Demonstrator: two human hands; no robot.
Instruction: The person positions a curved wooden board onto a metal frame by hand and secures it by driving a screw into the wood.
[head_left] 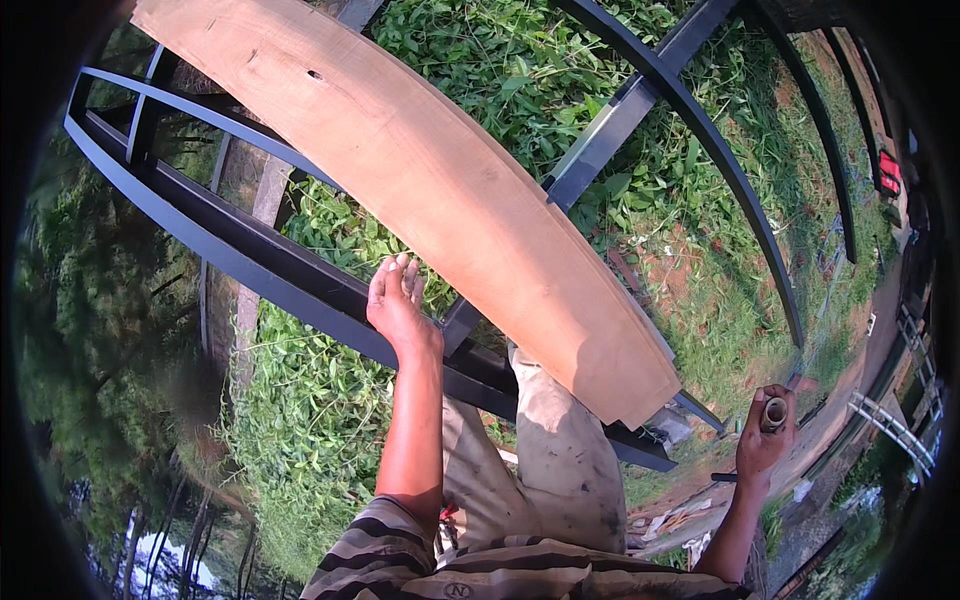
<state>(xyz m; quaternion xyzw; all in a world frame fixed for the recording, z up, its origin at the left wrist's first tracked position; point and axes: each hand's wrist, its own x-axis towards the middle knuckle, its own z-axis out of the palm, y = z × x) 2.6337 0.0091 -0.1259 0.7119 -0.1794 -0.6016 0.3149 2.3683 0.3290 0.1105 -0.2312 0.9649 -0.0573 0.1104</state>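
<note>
Trees (110, 280) stand in shade to the far left of both hands. Nearer the left hand, a long dark rail (250, 275) slants down from the upper left and passes beneath the left forearm. Leafy plants (300, 400) grow below the rail, left of that forearm.

The left hand (400, 300) is raised with its fingers bent, just beside the lower edge of the wood (430, 170). Whether the fingers touch that edge, or close on anything, cannot be told. The wood, a long pale board with layered edges at its near end, slants from beyond the left hand down to between the two hands, lying across the dark frame. A small dark knot hole marks its far part.

Stained trousers (570, 440) show between the hands, partly under the wood. A dark crossbar (615, 125) juts out beyond the wood, and a curved bar (735, 165) arcs down toward the right hand.

The right hand (765, 445), well apart from the wood, grips a tube (773, 412), its round, hollow end showing. A ladder (895, 430) lies farther right.
</note>
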